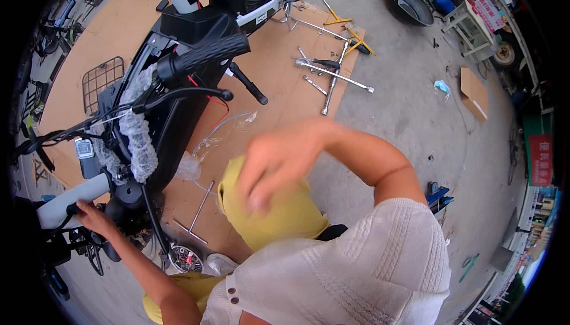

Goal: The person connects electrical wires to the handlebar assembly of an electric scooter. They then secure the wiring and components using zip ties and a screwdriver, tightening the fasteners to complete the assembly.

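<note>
An electric scooter [178, 111] stands at the left, partly stripped, with its black handlebar grip [205, 57] and brake lever [184, 92] toward me. My left hand [95, 218] reaches to its front, where the fingers close at the edge of a pale grey panel [74, 201]. A small black piece shows at the fingertips, too hidden to name. My right hand [276, 161] is raised over my yellow-trousered knee [267, 206], smeared by motion. Its fingers cannot be read clearly. Grey fluffy wrapping [139, 147] hangs below the handlebar.
Cardboard [285, 99] lies under the scooter. On it are several wrenches [335, 75], yellow-handled tools [359, 43] and a T-handle wrench [199, 212]. A bowl of small parts [186, 258] sits by my shoe [221, 264]. Farther right are a black basin [408, 3] and a cardboard box [473, 94].
</note>
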